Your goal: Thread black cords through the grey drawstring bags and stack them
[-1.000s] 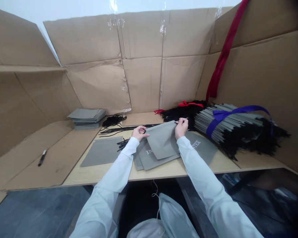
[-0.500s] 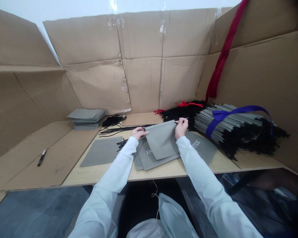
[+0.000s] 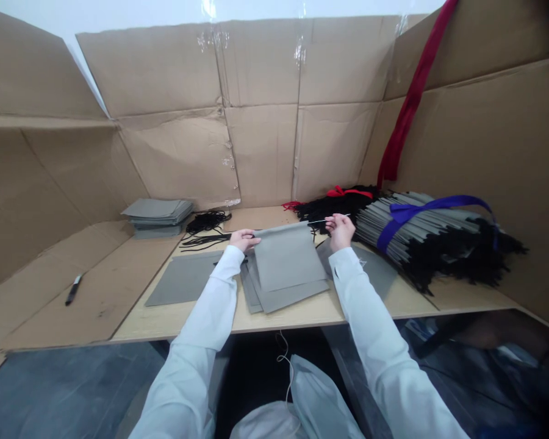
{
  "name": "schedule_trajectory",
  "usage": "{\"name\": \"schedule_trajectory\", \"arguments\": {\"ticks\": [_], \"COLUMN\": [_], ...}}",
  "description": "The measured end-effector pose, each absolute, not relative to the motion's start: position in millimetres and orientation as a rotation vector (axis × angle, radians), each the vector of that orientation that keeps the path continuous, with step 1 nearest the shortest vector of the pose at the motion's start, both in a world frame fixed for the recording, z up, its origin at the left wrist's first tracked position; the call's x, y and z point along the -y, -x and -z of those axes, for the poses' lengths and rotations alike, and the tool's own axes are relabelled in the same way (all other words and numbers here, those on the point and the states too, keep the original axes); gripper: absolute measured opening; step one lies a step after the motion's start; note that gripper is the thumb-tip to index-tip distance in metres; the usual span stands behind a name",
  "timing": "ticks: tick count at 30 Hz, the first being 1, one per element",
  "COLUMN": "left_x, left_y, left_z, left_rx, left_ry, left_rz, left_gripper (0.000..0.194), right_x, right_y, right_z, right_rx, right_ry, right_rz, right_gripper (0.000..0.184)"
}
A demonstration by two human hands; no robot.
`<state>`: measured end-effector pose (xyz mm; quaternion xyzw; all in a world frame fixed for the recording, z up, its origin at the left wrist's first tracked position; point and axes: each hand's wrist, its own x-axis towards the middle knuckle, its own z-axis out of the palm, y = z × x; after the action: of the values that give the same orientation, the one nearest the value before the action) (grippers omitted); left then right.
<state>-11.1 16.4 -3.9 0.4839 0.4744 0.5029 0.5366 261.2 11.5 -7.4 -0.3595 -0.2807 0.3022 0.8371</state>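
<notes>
My left hand (image 3: 244, 240) pinches the upper left corner of a grey fabric pouch (image 3: 287, 261), which hangs tilted over the table. My right hand (image 3: 341, 230) is closed on a thin, light rod (image 3: 318, 221), like a long needle, that sticks out of the right end of the pouch's top hem. Under the raised pouch lie more grey pouches (image 3: 297, 297), fanned out and partly covered. Beside my left hand, black cords (image 3: 201, 242) stretch across the table; whether one enters the hem is too small to tell.
A grey pouch (image 3: 178, 283) lies flat on the left. Behind it are a pouch stack (image 3: 158, 213) and a black cord heap (image 3: 208, 221). A bundle tied with blue ribbon (image 3: 421, 228) stands right, near red-tied black cords (image 3: 338, 201). A marker (image 3: 74, 290) lies far left. Cardboard walls (image 3: 265, 146) surround the table.
My right hand has moved right, away from the pouch corner, and more of the rod now shows outside the hem. My left hand and the pouch have shifted a little left.
</notes>
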Motion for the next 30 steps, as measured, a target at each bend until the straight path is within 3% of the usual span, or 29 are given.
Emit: {"name": "schedule_trajectory", "arguments": {"ticks": [11,23,26,30], "left_x": [-22.5,-23.6,-22.0,-7.7], "left_y": [93.5,110.1,111.7,118.7], "left_z": [2.5,6.5,-9.4,-67.5], "left_rx": [-1.214,-1.247,-1.306,-1.597], "left_ry": [-1.035,-0.988,-1.03,-1.26], "left_rz": [-1.254,-1.346,-1.504,-1.924], "left_gripper": [0.044,0.042,0.042,0.034], "right_x": [-6.1,-13.6,-14.5,-15.2], "right_y": [-286.8,-288.8,-287.9,-288.0], "right_z": [2.1,6.7,7.8,9.6], "right_rx": [0.458,0.425,0.431,0.414], "right_ry": [0.733,0.719,0.73,0.757], "right_rz": [-0.617,-0.549,-0.531,-0.522], "right_gripper": [0.007,0.01,0.012,0.013]}}
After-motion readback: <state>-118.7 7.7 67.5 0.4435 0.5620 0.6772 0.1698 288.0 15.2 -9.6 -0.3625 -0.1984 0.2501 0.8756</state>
